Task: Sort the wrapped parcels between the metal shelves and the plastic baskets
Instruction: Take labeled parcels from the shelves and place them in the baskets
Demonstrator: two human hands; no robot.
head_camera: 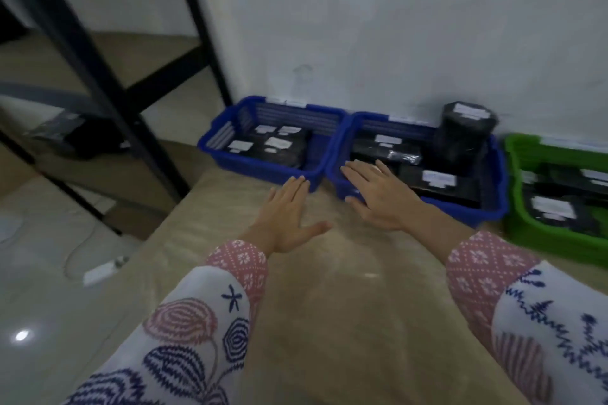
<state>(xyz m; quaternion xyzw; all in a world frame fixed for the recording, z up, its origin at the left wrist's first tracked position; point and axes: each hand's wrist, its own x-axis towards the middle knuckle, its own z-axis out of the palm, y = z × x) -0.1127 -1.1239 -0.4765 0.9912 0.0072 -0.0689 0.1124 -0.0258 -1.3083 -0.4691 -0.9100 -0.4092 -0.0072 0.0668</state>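
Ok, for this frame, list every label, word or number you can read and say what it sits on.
No text can be read.
White labels on the black parcels in the left blue basket: blurred.
Labels on parcels in the middle blue basket, including the tall parcel: blurred.
Labels in the green basket: blurred.

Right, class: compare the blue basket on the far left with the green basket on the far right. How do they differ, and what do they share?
The left blue basket is blue and wholly in view; the green basket is green and cut off by the picture's right edge. The blue one has the left hand just in front of its rim; no hand is near the green one. Both are slatted plastic, hold black wrapped parcels with white labels, and stand along the wall.
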